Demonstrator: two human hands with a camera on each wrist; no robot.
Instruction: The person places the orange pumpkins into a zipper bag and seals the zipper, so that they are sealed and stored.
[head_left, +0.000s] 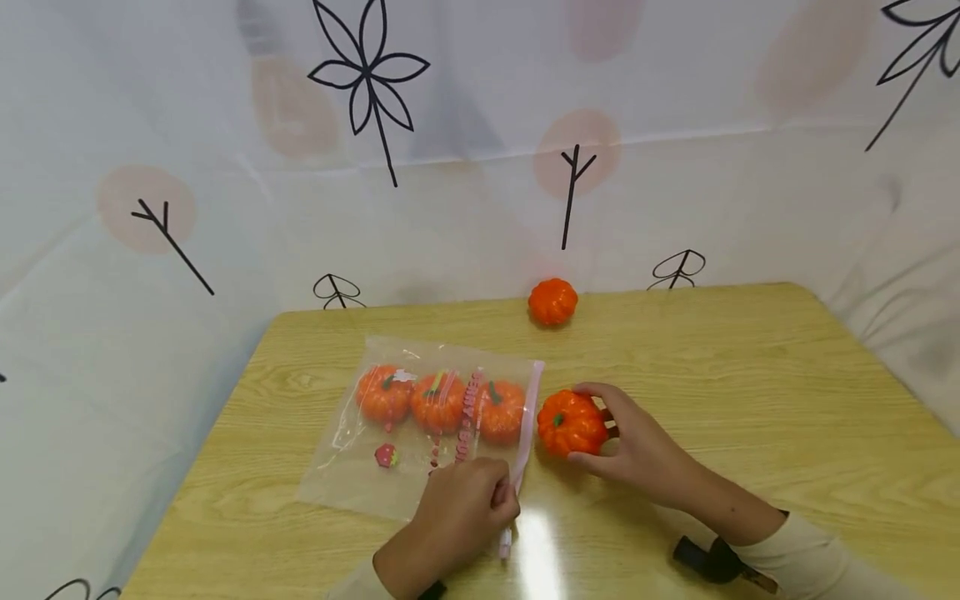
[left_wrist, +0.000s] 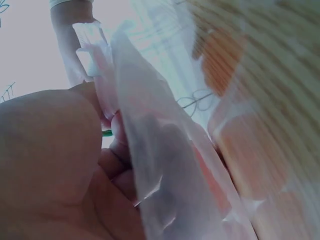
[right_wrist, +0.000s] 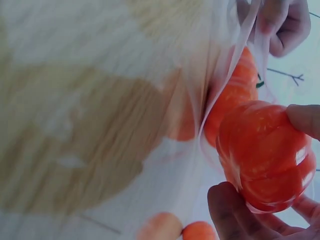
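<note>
A clear zip bag [head_left: 337, 467] with a pink zip edge and printed letters lies on the table, three small orange pumpkins [head_left: 384, 394] in a row inside it. My left hand [head_left: 467, 508] grips the bag's zip edge near its front end; in the left wrist view the plastic [left_wrist: 155, 150] rises from the fingers. My right hand [head_left: 637, 446] holds another orange pumpkin [head_left: 570, 423] with a green stem between thumb and fingers, right at the bag's mouth. In the right wrist view this pumpkin [right_wrist: 265, 155] overlaps the opening, with a bagged pumpkin just behind it.
One more orange pumpkin [head_left: 552, 302] sits at the table's back edge. The wooden table [head_left: 750, 375] meets a white patterned cloth [head_left: 465, 208] behind it. A black strap piece [head_left: 705, 558] shows beneath the right wrist.
</note>
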